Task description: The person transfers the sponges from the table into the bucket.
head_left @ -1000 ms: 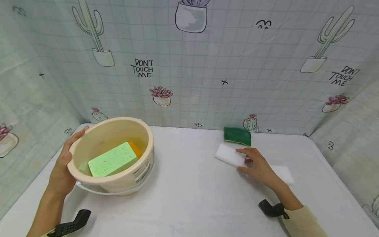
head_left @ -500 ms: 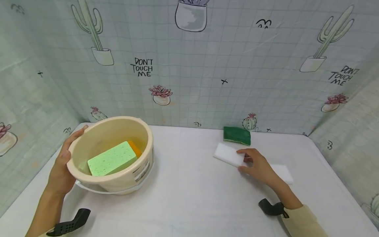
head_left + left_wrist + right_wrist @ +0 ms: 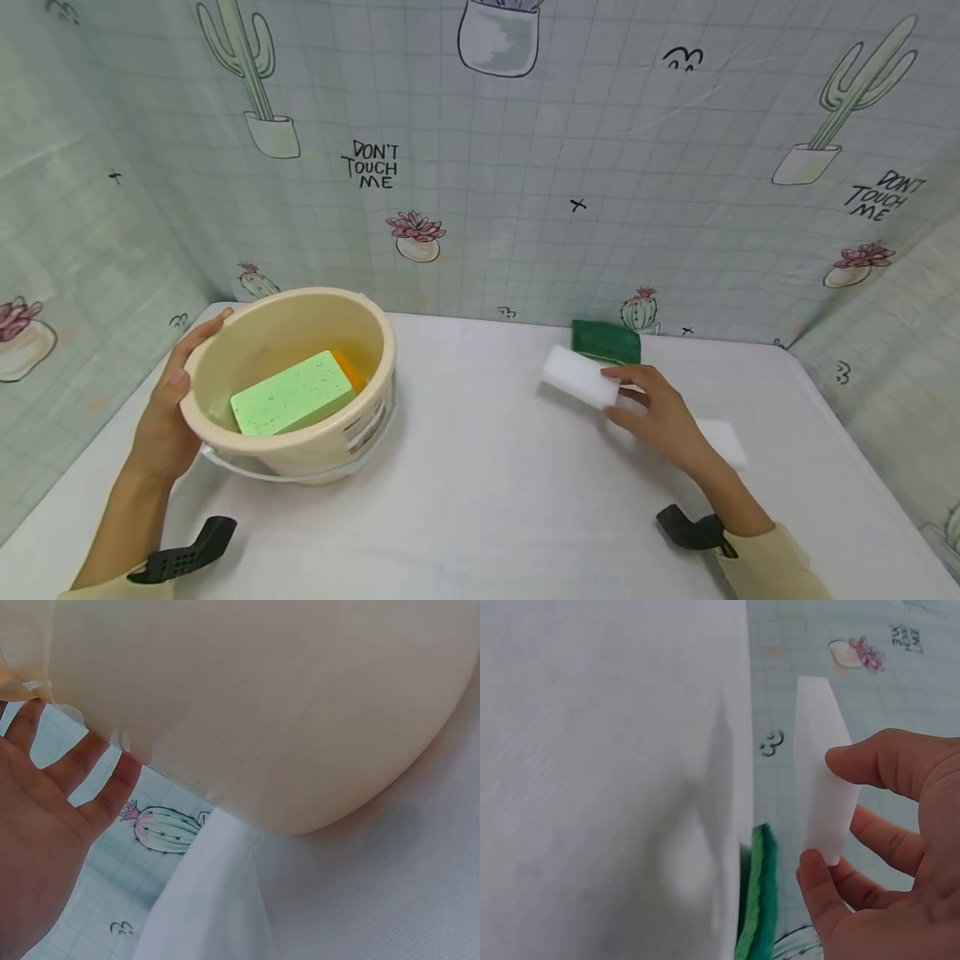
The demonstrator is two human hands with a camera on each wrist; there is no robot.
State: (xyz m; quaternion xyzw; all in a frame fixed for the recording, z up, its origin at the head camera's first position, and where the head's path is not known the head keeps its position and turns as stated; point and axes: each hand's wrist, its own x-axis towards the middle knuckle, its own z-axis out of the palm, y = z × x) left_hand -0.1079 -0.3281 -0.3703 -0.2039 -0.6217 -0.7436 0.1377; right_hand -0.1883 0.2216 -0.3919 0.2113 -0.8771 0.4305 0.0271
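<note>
My right hand (image 3: 651,414) pinches a white sponge block (image 3: 577,373) between thumb and fingers. In the right wrist view this white sponge (image 3: 821,772) stands on edge in the grip, off the table. Behind it lies a dark green scouring pad (image 3: 606,342), and another white block (image 3: 722,442) lies partly hidden behind my right wrist. My left hand (image 3: 167,417) holds a cream bucket (image 3: 292,442) at its left rim. Inside the bucket are a light green sponge (image 3: 296,394) and an orange piece (image 3: 349,371), mostly covered by the green one.
The white-covered table (image 3: 480,500) meets a patterned cloth backdrop (image 3: 510,183) at the back and both sides. The bucket's white handle (image 3: 300,477) hangs down along its front. Black wrist mounts (image 3: 187,554) sit on both forearms.
The white sponge has come up off the table in my right hand, its near edge now raised. The head view has shifted slightly; my left hand still holds the bucket.
</note>
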